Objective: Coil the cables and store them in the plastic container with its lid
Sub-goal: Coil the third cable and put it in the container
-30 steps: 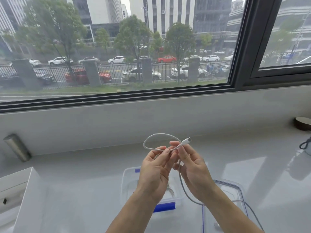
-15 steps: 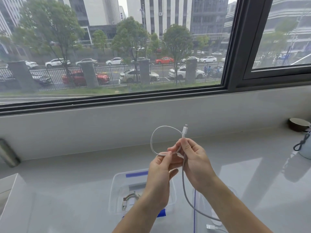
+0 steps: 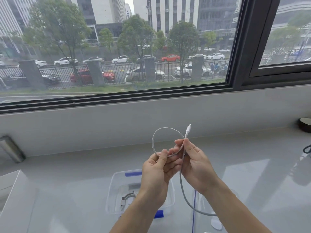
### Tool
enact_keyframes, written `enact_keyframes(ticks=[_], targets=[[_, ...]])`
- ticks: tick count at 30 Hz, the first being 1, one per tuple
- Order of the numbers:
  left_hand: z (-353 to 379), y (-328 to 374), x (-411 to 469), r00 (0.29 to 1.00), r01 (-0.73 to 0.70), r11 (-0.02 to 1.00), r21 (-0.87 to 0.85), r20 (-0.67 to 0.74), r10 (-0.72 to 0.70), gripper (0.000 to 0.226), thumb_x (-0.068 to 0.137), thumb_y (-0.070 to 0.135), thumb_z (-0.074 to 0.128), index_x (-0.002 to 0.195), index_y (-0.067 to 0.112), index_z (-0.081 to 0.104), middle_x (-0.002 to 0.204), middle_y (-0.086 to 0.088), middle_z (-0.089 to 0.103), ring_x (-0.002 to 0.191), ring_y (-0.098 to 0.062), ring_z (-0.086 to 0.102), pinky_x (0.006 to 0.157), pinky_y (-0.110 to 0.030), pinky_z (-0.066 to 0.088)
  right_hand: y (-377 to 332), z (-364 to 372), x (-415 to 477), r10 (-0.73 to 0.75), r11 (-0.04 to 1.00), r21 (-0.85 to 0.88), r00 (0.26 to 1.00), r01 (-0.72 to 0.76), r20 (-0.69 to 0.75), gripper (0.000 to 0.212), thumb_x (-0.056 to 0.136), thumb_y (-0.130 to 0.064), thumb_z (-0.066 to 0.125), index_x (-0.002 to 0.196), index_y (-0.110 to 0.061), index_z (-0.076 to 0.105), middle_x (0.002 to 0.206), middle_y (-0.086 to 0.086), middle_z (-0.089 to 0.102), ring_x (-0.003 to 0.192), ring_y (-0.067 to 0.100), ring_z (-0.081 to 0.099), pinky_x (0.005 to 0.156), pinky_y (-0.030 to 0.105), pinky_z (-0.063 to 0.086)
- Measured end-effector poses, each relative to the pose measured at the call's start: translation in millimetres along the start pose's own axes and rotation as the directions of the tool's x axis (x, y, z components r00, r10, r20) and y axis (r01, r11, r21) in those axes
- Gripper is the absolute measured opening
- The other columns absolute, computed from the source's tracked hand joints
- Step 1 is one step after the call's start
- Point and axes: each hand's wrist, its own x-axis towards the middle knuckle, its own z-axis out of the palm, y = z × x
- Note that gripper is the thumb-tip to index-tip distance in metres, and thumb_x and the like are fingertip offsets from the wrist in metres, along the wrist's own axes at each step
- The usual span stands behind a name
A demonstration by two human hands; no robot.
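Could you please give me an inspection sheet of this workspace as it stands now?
Surface: pale glossy counter under a window.
Job's things: clear plastic container, open, one coiled cable inside; lid on the counter to its right.
Clutter: white box at left; dark round object at far right.
Grippers: left hand and right hand both pinch the white cable.
Cables: one loop formed, the rest hangs down.
Surroundings: street, parked cars, trees outside.

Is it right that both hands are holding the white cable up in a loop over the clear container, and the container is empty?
Not quite: the head view shows the container already holds a coiled cable. Both hands, left and right, do hold the white cable looped above it.
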Motion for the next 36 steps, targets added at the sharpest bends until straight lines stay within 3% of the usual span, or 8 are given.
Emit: enact_keyframes(ticks=[4, 8, 11, 15, 19, 23, 30, 36], targets=[[3, -5, 0, 1.000, 0.004, 0.999, -0.034, -0.026, -0.005, 0.021, 0.094, 0.017, 0.051, 0.090, 0.000, 0.062, 0.078, -0.015, 0.073, 0.067, -0.020, 0.070, 0.065, -0.026, 0.059, 0, -3, 2, -0.019, 1.000, 0.014, 0.998, 0.018, 0.062, 0.022, 0.087, -0.025, 0.047, 0.082, -0.006, 0.058, 0.070, 0.007, 0.057, 0.071, 0.019, 0.059, 0.074, 0.029, 0.054], [0, -19, -3, 0.997, -0.048, 0.942, 0.333, -0.040, 0.065, 0.024, 0.089, 0.029, 0.059, 0.096, 0.007, 0.062, 0.090, -0.009, 0.071, 0.083, -0.018, 0.066, 0.075, -0.031, 0.052, -3, -7, 8, -0.044, 0.999, -0.024, 0.999, 0.045, 0.023, 0.024, 0.088, -0.029, 0.045, 0.075, -0.009, 0.047, 0.061, 0.004, 0.046, 0.062, 0.019, 0.049, 0.076, 0.035, 0.044], [-6, -35, -12, 0.983, 0.035, 0.884, 0.467, 0.144, -0.115, 0.038, 0.081, 0.035, 0.069, 0.111, 0.016, 0.056, 0.099, -0.009, 0.071, 0.093, -0.022, 0.067, 0.085, -0.036, 0.049, -7, -9, 14, -0.086, 0.995, -0.048, 0.996, 0.084, -0.038, 0.030, 0.098, -0.025, 0.037, 0.073, -0.010, 0.045, 0.054, 0.001, 0.042, 0.054, 0.016, 0.046, 0.078, 0.036, 0.044], [-15, -49, -22, 0.866, 0.237, 0.923, 0.303, 0.365, -0.342, 0.028, 0.080, 0.016, 0.067, 0.103, 0.004, 0.057, 0.074, -0.012, 0.066, 0.077, -0.029, 0.067, 0.088, -0.041, 0.048, -21, -11, 18, -0.078, 0.997, -0.025, 0.997, 0.077, -0.027, 0.032, 0.099, -0.023, 0.035, 0.072, -0.010, 0.046, 0.053, 0.001, 0.040, 0.050, 0.015, 0.044, 0.072, 0.031, 0.050], [-34, -49, -22, 0.855, 0.282, 0.954, 0.099, 0.425, -0.297, 0.022, 0.079, 0.017, 0.070, 0.069, 0.007, 0.053, 0.057, -0.007, 0.049, 0.062, -0.025, 0.061, 0.078, -0.041, 0.051, -39, -18, 21, -0.031, 0.998, 0.056, 0.999, 0.032, -0.032, 0.031, 0.098, -0.024, 0.037, 0.072, -0.011, 0.046, 0.051, -0.002, 0.035, 0.044, 0.012, 0.038, 0.052, 0.024, 0.046], [-61, -38, -25, 0.845, 0.360, 0.929, -0.086, 0.453, -0.285, 0.028, 0.077, 0.023, 0.073, 0.064, 0.008, 0.054, 0.046, -0.005, 0.046, 0.049, -0.023, 0.054, 0.067, -0.039, 0.052, -62, -28, 26, -0.003, 0.998, 0.070, 1.000, 0.004, -0.012, 0.028, 0.095, -0.026, 0.040, 0.072, -0.013, 0.047, 0.049, -0.004, 0.032, 0.040, 0.011, 0.034, 0.045, 0.022, 0.038], [-96, 1, -27, 0.849, 0.392, 0.909, -0.143, 0.435, -0.298, 0.018, 0.084, 0.015, 0.069, 0.092, 0.003, 0.059, 0.041, 0.003, 0.027, 0.030, -0.008, 0.034, 0.041, -0.026, 0.043, -74, -32, 25, 0.041, 0.998, -0.040, 0.996, -0.038, 0.077, 0.024, 0.094, -0.025, 0.039, 0.074, -0.013, 0.047, 0.050, -0.004, 0.033, 0.040, 0.011, 0.034, 0.046, 0.022, 0.037], [-101, 30, -16, 0.817, 0.406, 0.853, -0.327, 0.548, -0.179, 0.041, 0.102, 0.016, 0.026, 0.142, 0.012, 0.020, 0.076, -0.006, 0.055, 0.059, -0.009, 0.033, 0.060, -0.019, 0.045, -56, -26, 25, 0.069, 0.996, -0.063, 0.985, -0.060, 0.157, 0.025, 0.093, -0.025, 0.039, 0.071, -0.013, 0.043, 0.049, -0.004, 0.028, 0.040, 0.011, 0.029, 0.046, 0.023, 0.035]])
